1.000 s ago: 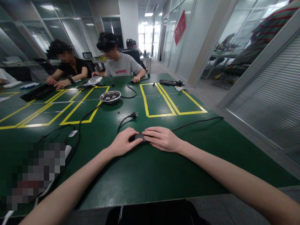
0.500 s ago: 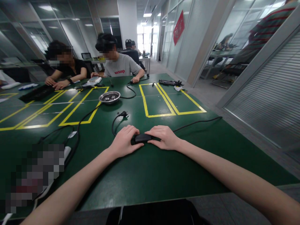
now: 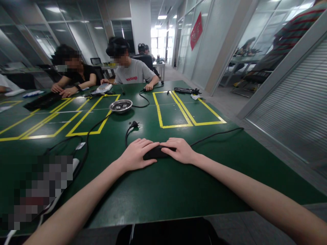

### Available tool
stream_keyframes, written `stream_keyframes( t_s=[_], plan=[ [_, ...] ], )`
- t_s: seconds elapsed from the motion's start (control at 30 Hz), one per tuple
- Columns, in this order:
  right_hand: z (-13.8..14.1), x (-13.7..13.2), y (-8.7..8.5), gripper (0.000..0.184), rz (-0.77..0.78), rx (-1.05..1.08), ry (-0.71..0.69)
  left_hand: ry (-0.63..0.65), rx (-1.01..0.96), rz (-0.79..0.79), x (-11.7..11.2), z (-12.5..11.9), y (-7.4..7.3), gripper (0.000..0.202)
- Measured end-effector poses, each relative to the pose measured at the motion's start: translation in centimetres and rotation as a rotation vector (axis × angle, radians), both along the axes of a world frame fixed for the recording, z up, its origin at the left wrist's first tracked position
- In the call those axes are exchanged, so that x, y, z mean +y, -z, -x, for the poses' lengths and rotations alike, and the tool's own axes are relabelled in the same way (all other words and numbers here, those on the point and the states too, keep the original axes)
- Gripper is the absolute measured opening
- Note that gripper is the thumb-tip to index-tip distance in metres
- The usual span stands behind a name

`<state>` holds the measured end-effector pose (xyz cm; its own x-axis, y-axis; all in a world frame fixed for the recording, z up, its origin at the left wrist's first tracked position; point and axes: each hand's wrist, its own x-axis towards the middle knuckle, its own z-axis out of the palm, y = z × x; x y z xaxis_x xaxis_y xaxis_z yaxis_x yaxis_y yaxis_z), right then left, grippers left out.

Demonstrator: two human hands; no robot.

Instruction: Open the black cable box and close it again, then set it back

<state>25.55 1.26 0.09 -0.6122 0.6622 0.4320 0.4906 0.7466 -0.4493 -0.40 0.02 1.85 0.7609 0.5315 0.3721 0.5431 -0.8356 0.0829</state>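
Note:
A black power adapter [image 3: 159,152] lies in front of me on the green table [image 3: 163,190], between my two hands. My left hand [image 3: 138,153] is closed around its left end, with fingers along the far edge and the thumb at the near side. At its right end my right hand [image 3: 180,150] grips it, the thumb lying across the top. A black cord with a plug [image 3: 134,125] runs out beyond my left hand, and a thinner black cable [image 3: 217,135] stretches off to the right. My fingers cover both ends of the adapter.
A metal bowl [image 3: 121,106] with small metal parts stands farther back. Yellow tape [image 3: 176,126] marks rectangles on the table. A folded black tripod [image 3: 187,91] lies at the far edge. Two people sit across, one person's hand [image 3: 149,87] on a black object. A blurred-out item lies left.
My hands have shifted their grip: left fingers now reach over the adapter's far edge, and the right thumb lies on top. A broader face of the adapter shows. The view has moved slightly.

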Motion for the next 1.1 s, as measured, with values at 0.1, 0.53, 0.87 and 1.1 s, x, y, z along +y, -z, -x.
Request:
stream_keyframes(
  t_s=[0.1,0.53,0.87,1.1],
  plan=[
    [0.2,0.0,-0.5,0.038,0.219,0.047,0.018,0.036,0.004,-0.015,0.0,-0.1,0.2,0.050],
    [-0.3,-0.4,-0.8,0.043,0.057,-0.020,-0.151,0.040,-0.078,0.014,-0.1,-0.2,0.5,0.033],
    [-2.0,2.2,0.7,0.023,0.119,0.067,0.008,-0.112,-0.160,0.085,0.3,0.0,0.6,0.039],
    [-8.9,7.6,0.7,0.030,0.119,0.241,0.705,-0.090,-0.112,0.127,0.2,0.0,0.6,0.034]
  ],
)
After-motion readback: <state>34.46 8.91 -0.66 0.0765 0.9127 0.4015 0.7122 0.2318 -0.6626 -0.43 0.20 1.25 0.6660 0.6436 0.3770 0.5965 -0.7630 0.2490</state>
